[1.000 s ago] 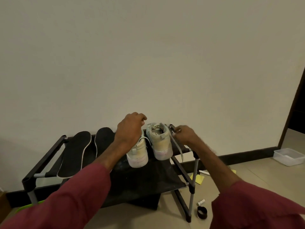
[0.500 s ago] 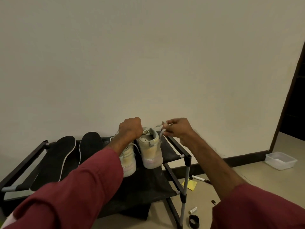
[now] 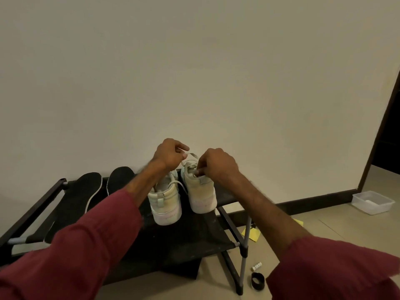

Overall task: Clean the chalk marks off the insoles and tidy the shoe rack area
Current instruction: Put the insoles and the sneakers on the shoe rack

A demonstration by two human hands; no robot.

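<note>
Two pale sneakers stand heel-toward-me on the black shoe rack (image 3: 184, 239): the left sneaker (image 3: 165, 204) and the right sneaker (image 3: 202, 195). My left hand (image 3: 168, 154) pinches a white lace (image 3: 190, 154) above the right sneaker. My right hand (image 3: 216, 164) is closed at that shoe's collar, fingers pressed into its opening. Two black insoles lie on the rack's left side, one at far left (image 3: 86, 191) and one (image 3: 120, 177) beside it, both partly hidden by my left sleeve.
On the floor right of the rack lie yellow sticky notes (image 3: 252, 233), a small white tube (image 3: 257, 266) and a black ring (image 3: 258, 280). A clear plastic tub (image 3: 372, 202) sits by the dark doorway. The wall stands directly behind the rack.
My left hand rose off the left sneaker and took hold of the right sneaker's lace. My right hand moved left from the lace end to the right sneaker's collar.
</note>
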